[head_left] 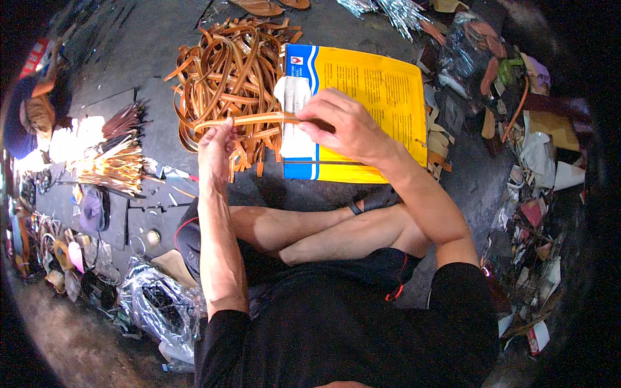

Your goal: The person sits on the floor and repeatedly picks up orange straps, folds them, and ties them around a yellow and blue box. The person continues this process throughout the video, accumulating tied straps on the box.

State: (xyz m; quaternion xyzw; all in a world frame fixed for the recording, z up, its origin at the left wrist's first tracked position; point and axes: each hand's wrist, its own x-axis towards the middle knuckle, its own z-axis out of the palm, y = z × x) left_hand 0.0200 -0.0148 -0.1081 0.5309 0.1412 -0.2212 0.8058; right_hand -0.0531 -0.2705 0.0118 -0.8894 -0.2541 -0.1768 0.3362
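A brown leather-like strap (259,119) is stretched sideways between my two hands. My left hand (217,147) pinches its left end between thumb and fingers. With curled fingers my right hand (343,123) grips the other end, above the left part of a yellow and blue printed sheet (381,84). A white patch (294,94) lies on the sheet's blue edge beside my right hand. Behind my left hand spreads a tangled heap of similar brown straps (226,71). Along the sheet's lower part runs a thin dark strip (343,163).
Bundles of strips (116,165) lie at left, near another person (39,116). Clear plastic bags (162,310) sit at lower left. Scraps and offcuts (537,213) litter the right side. Sandals (259,6) and silvery strips (401,16) lie at the far edge. My crossed legs (323,233) are close below the sheet.
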